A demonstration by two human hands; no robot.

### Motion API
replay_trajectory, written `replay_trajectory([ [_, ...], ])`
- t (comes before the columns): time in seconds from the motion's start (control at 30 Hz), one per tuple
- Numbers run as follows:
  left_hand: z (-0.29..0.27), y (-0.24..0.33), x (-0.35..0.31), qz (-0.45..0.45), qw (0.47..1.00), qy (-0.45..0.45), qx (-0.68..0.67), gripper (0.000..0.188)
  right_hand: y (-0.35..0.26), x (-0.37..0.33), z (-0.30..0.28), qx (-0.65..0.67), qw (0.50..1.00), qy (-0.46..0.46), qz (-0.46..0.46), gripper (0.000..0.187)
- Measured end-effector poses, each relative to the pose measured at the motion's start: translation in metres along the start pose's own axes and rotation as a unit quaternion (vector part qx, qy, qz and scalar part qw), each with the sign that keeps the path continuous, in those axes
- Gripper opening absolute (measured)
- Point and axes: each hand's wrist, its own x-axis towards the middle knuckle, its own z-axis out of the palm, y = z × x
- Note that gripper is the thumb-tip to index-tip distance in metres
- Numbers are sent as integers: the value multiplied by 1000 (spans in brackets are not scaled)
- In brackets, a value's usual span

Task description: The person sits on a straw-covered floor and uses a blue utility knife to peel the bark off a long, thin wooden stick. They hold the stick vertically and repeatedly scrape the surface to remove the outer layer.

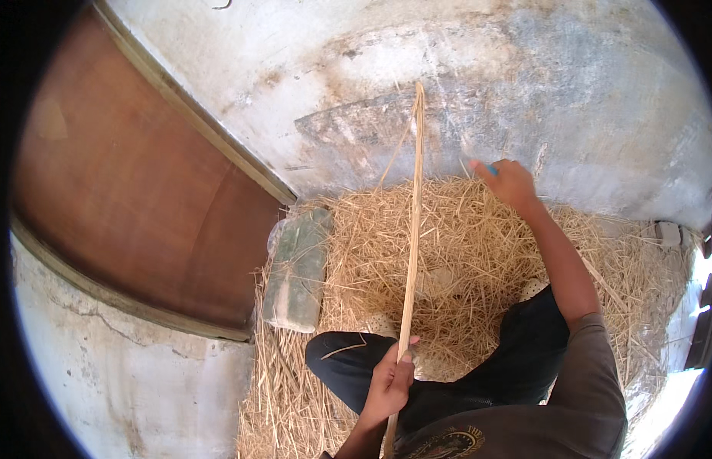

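My left hand (390, 384) is wrapped round the lower part of a long, pale wooden strip (415, 229). The strip rises away from me past my lap, and a thin sliver hangs from its far end. My right hand (512, 185) is raised to the right of the strip, apart from it, with the fingers closed on a small blue-handled knife (491, 170). Only a bit of the blue handle and a thin, blurred blade show; the rest is hidden in the fist.
Straw-like shavings (371, 252) cover the floor around my bent legs. A greenish stone block (298, 268) lies on the left, beside a brown door panel (157, 176) in a wooden frame. Ahead stands a stained pale wall (585, 99). A small grey block (667, 234) lies at the far right.
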Motion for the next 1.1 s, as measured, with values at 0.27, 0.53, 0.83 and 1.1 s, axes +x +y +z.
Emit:
replay_trajectory([
  [0.27, 16, 3, 15, 32, 999, -4, -34, 36, -62, -90, -16, 32, 928, -78, -363, 61],
  [0.53, 14, 8, -5, 21, 999, -8, -27, 36, -61, -69, 5, -7, 938, 57, -342, 64],
  [0.83, 7, 11, 3, 35, 997, 40, -48, 37, -80, -106, 10, 68, 858, 45, -507, 55],
  [1.1, 8, 4, -4, 30, 999, 12, -39, 37, -84, -97, 36, 53, 912, 92, -397, 67],
])
